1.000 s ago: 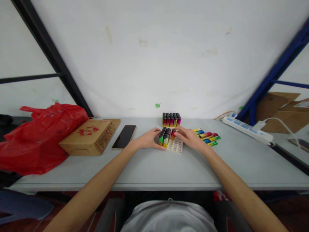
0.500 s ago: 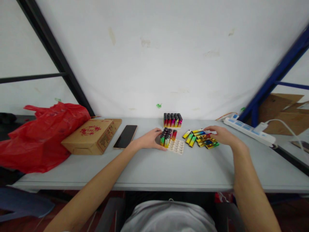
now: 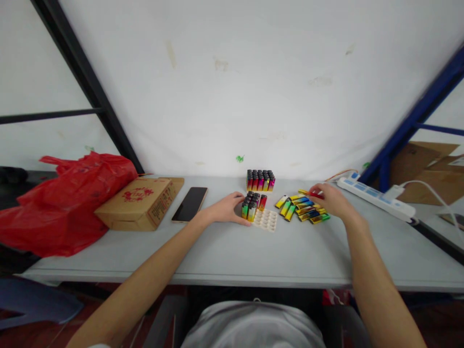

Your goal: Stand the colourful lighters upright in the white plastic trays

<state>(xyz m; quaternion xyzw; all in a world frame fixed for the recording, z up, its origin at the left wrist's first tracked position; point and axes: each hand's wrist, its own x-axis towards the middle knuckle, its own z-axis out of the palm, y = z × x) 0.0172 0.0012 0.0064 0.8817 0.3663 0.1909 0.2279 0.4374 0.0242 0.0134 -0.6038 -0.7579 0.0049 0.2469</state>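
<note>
My left hand (image 3: 229,209) curves round the left side of a white tray (image 3: 268,221) with rows of round hollows, thumb at the front and fingers behind. Upright lighters (image 3: 248,208) with black tops fill the tray's left part, and a red lighter (image 3: 262,202) stands beside them. On the right, my right hand (image 3: 328,199) pinches a red and yellow lighter (image 3: 312,194) between thumb and fingers, just above a loose pile of lighters (image 3: 305,212). These lie flat in yellow, green, blue and white. Part of the held lighter is hidden by the fingers.
Behind the tray stands a full block of upright lighters (image 3: 260,181). To the left are a phone (image 3: 190,205), a cardboard box (image 3: 136,203) and a red plastic bag (image 3: 72,203). A white power strip (image 3: 377,199) with a plugged-in cable lies at the right, near a blue frame post (image 3: 406,125).
My right hand has closed on a red and yellow lighter and lifted it off the pile. My left hand stays at the tray. The view has shifted slightly.
</note>
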